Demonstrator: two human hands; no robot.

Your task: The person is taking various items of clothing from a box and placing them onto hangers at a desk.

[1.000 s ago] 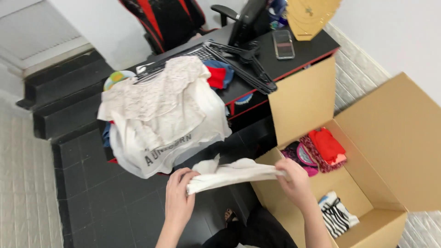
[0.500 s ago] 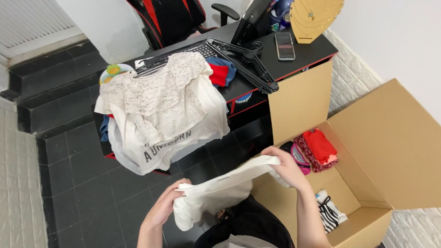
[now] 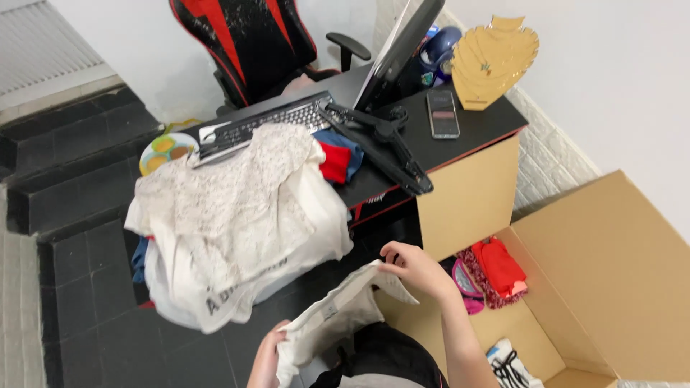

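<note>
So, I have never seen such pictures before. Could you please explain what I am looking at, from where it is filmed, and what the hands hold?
A camera worn on a person's head looks down at their own bare hands. The left hand and the right hand both grip a folded white cloth garment. On the black desk lie a heap of white lace clothes, black plastic hangers and a dark phone. Beside it stands an open brown cardboard box containing a folded red garment.

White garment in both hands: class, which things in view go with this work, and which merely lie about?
In use: left hand, right hand, white garment, cardboard box, clothes pile.

Lying about: keyboard, hangers, phone, chair.
</note>
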